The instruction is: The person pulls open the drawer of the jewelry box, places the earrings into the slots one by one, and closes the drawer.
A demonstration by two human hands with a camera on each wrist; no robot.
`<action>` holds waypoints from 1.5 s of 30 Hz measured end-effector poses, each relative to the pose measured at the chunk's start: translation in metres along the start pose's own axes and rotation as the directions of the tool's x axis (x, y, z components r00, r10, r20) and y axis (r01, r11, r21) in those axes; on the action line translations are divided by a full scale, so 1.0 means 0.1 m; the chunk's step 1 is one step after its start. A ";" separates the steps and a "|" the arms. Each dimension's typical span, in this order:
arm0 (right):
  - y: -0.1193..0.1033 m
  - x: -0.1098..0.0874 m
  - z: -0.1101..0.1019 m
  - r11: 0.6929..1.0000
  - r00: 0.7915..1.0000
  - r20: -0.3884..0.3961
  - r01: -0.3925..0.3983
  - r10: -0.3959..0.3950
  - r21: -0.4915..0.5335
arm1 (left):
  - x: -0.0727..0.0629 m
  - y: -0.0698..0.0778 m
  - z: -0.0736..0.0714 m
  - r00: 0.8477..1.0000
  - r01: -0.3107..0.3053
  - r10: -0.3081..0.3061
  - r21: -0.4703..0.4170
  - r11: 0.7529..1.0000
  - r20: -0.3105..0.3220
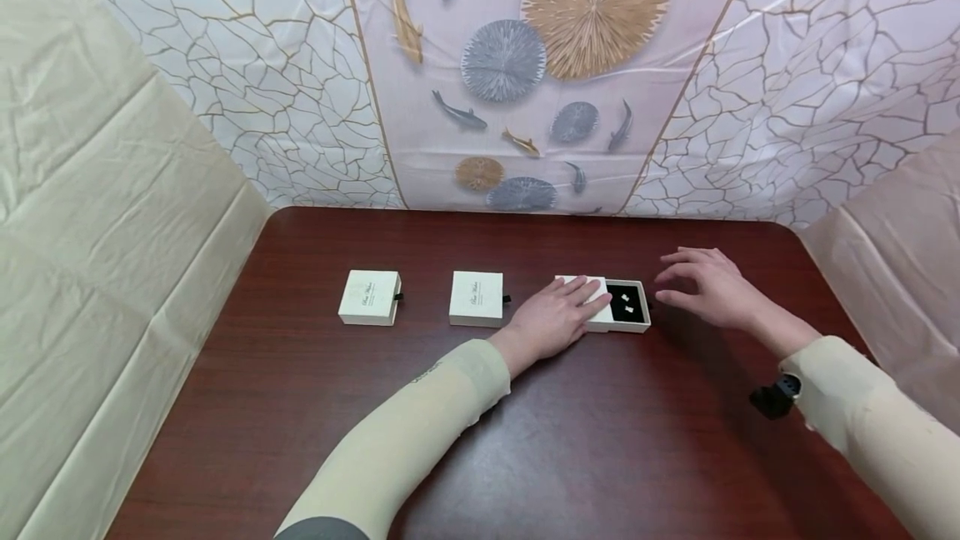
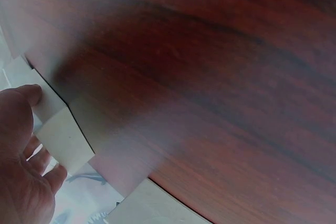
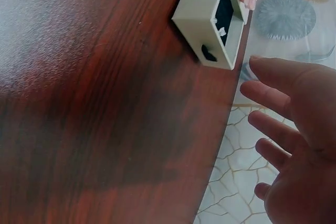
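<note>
A white drawer-style jewelry box (image 1: 594, 322) lies at the right of the table, its drawer slid out to the right. Inside, on a black insert (image 1: 619, 312), sit small pale pieces that look like stud earrings (image 1: 628, 308). My left hand (image 1: 555, 313) holds the box's outer sleeve, fingers across its top and thumb at the near side. My right hand (image 1: 708, 286) hovers just right of the drawer, touching nothing, fingers loosely spread. In the right wrist view a black pull tab (image 3: 209, 53) shows on the drawer's end.
Two closed white boxes of the same kind, a middle one (image 1: 476, 298) and a left one (image 1: 370, 297), stand in a row with black tabs to the right. A dark red wooden table (image 1: 525, 440) bears them. Patterned cloth (image 1: 502, 61) hangs behind its far edge.
</note>
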State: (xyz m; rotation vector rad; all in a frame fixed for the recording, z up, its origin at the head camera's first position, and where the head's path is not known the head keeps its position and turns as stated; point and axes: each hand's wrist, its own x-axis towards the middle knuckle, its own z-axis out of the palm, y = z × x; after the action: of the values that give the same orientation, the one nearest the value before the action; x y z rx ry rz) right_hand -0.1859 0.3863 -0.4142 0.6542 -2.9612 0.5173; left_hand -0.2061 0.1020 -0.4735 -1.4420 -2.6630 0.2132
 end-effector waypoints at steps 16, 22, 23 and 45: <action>0.15 -0.08 0.17 0.990 0.991 0.126 -0.057 0.041 0.125 | 0.02 0.02 0.00 1.000 -0.001 0.001 -0.012 1.000 0.013; 0.17 -0.07 0.22 0.989 0.989 0.144 -0.055 0.035 0.136 | 0.02 0.01 -0.01 1.000 0.003 -0.003 -0.004 1.000 0.009; 0.16 -0.07 0.22 0.988 0.989 0.146 -0.059 0.039 0.140 | 0.02 0.01 -0.01 1.000 0.003 -0.003 -0.003 1.000 0.011; 0.10 -0.01 0.38 0.985 0.996 0.076 -0.055 0.044 0.163 | 0.00 0.00 0.01 1.000 0.004 -0.004 0.003 1.000 0.026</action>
State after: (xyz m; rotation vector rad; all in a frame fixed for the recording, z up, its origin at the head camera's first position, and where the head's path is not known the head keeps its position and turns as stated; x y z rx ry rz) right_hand -0.1891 0.3827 -0.4528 0.6266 -3.0321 0.7654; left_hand -0.2064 0.1022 -0.4746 -1.4422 -2.6843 0.2371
